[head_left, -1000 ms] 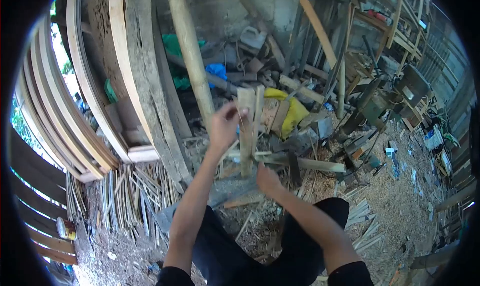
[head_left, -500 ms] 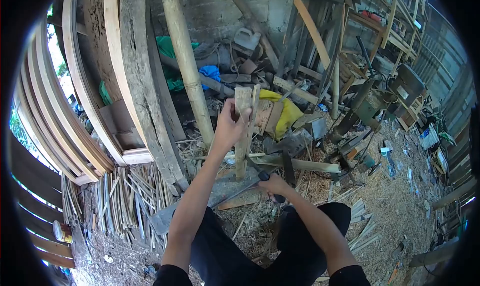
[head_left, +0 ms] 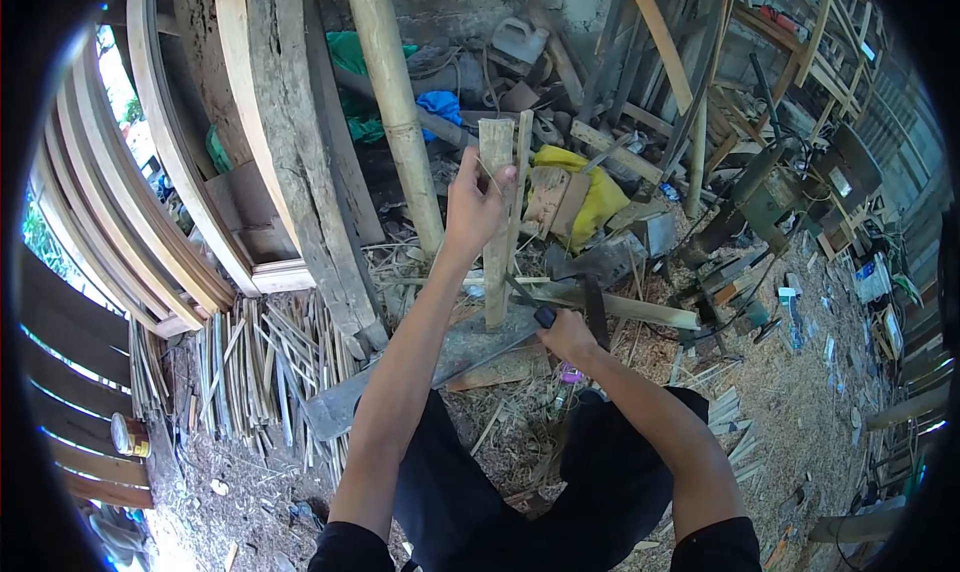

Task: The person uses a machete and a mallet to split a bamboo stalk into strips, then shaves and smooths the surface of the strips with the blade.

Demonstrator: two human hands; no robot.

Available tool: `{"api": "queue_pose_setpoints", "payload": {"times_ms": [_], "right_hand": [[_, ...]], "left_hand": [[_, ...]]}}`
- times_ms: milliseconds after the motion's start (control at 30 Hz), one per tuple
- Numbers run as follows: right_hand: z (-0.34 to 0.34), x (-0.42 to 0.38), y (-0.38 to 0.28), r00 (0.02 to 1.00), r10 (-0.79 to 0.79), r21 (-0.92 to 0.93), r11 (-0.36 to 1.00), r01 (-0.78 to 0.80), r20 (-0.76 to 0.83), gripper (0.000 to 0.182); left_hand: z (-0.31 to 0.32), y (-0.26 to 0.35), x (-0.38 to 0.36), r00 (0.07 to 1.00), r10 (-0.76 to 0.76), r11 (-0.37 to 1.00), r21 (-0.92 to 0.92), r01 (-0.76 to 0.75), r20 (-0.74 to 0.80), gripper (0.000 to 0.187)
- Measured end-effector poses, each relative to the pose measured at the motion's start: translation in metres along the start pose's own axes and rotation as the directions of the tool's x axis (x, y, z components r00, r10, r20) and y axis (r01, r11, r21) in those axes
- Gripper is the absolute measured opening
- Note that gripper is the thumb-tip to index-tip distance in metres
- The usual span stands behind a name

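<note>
1. Far L: tin can [head_left: 128,435] on its side by the dark slats [head_left: 85,392]; behind, tall pale boards [head_left: 108,202] lean upright, curved-looking in the wide lens.
2. Next R, on the ground: loose heap of thin sticks [head_left: 255,357], w/ a weathered beam [head_left: 300,162] standing just beyond; bamboo pole [head_left: 400,132] slants up R of it.
3. Centre, low: grey plank [head_left: 360,397] lies on the ground, its near L corner by the sticks, R end btwn the person's knees & the clutter.
4. L hand [head_left: 478,197]: part-open, fingers & thumb curled at the upper part of the wood piece [head_left: 497,242]; a thin sliver [head_left: 490,172] crosses by the thumb. Can't tell if the grip is firm.
5. Wood piece stands approx. upright, foot at the plank's R part, nr its far edge; narrow strip [head_left: 522,162] runs close along its R side.
6. R hand [head_left: 572,337]: closed round the black handle of a knife [head_left: 545,317], nr the plank's R end; dark blade points up-L, tip by the wood piece's lower part.
7. R of that: yellow sack [head_left: 600,207], pale bar [head_left: 650,313], then a green machine [head_left: 775,210] over shavings.
</note>
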State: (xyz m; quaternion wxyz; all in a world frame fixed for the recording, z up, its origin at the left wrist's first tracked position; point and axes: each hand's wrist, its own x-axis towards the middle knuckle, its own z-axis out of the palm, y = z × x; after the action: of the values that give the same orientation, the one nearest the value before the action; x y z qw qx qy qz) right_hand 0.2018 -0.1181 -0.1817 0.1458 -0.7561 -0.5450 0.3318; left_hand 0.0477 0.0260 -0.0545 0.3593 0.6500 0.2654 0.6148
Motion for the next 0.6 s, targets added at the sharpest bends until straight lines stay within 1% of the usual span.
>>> {"api": "queue_pose_setpoints", "payload": {"times_ms": [33,100,133,200,233,300,333,400,433,467,533,567,600], "right_hand": [[0.003,-0.001,0.001,1.000,-0.001,0.001,1.000,0.001,0.004,0.042],[0.007,-0.002,0.003,0.998,-0.029,-0.033,0.999,0.027,-0.056,0.038],[0.011,0.000,0.005,0.998,-0.029,-0.032,0.999,0.027,-0.062,0.038],[0.018,0.002,0.007,0.999,0.035,0.039,0.999,-0.035,0.002,0.036],[0.022,-0.002,0.008,1.000,0.029,0.035,0.999,-0.028,-0.008,0.036],[0.032,-0.014,0.013,0.987,-0.060,0.046,0.997,0.068,-0.147,0.039],[0.033,-0.019,0.012,0.987,-0.064,0.041,0.997,0.071,-0.149,0.039],[0.037,-0.036,0.010,0.939,-0.243,0.087,0.959,0.271,-0.242,0.044],[0.052,-0.029,0.020,0.923,-0.257,0.050,0.958,0.282,-0.285,0.051],[0.062,-0.029,0.025,0.924,-0.250,0.051,0.960,0.276,-0.288,0.051],[0.077,-0.026,0.028,0.941,-0.201,0.205,0.943,0.261,-0.274,0.053],[0.073,-0.030,0.021,0.970,-0.169,0.230,0.951,0.207,-0.176,0.055],[0.072,-0.036,0.014,0.970,-0.167,0.237,0.949,0.207,-0.177,0.055]], "left_hand": [[0.000,0.002,-0.002,1.000,-0.003,1.000,0.003,0.003,-0.001,0.025],[0.001,0.009,-0.004,1.000,0.026,0.998,-0.050,-0.026,-0.005,0.026],[0.000,0.008,-0.005,1.000,0.030,0.998,-0.052,-0.030,-0.003,0.026],[-0.003,0.008,-0.005,0.999,-0.045,0.998,0.036,0.045,-0.011,0.028],[-0.002,0.013,-0.006,0.999,-0.033,0.999,0.031,0.034,-0.014,0.028],[0.004,0.024,-0.013,0.998,-0.030,1.000,-0.002,0.030,0.055,0.029],[0.006,0.028,-0.016,0.998,-0.026,1.000,-0.004,0.027,0.050,0.029],[0.009,0.033,-0.025,0.990,-0.059,0.992,0.116,0.044,0.128,0.030],[0.010,0.037,-0.028,0.984,-0.100,0.988,0.130,0.081,0.146,0.032],[0.012,0.041,-0.032,0.983,-0.101,0.989,0.125,0.083,0.152,0.032],[0.016,0.048,-0.035,0.990,-0.008,0.990,0.143,-0.012,0.140,0.035],[0.016,0.039,-0.038,0.989,-0.005,0.990,0.143,-0.016,0.145,0.035],[0.014,0.023,-0.041,0.991,0.012,0.986,0.163,-0.034,0.133,0.037]]}}
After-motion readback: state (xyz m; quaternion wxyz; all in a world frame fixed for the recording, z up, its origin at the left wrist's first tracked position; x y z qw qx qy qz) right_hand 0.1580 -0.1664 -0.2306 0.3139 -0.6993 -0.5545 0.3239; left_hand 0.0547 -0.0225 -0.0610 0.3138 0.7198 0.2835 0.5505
